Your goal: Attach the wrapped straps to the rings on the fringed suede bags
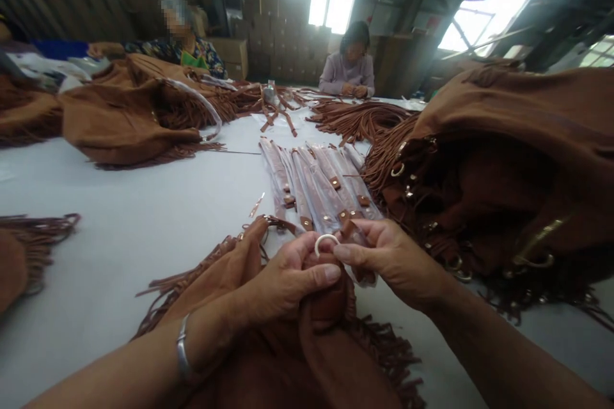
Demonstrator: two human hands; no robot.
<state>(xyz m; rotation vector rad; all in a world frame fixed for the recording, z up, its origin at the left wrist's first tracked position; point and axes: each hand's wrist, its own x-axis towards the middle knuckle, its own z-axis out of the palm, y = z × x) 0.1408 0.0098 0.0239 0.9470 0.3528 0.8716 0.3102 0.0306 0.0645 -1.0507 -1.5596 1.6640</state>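
A brown fringed suede bag (336, 358) lies close in front of me on the white table. My left hand (292, 275) is closed on the bag's upper part, thumb on top, beside a pale metal ring (327, 236). My right hand (400, 262) pinches the brown end of a strap (352, 231) right at the ring, with clear plastic hanging below the fingers. Whether the strap passes through the ring is hidden by the fingertips. Just beyond both hands lies a row of plastic-wrapped straps (311, 182) with brown ends and metal studs.
A heap of fringed brown bags (518, 115) rises at the right. Another brown bag (129, 121) lies at the back left, near bundled fringe strips (359, 116). A small metal zip pull (256, 204) rests on the white table (192, 198). Two people sit across the table.
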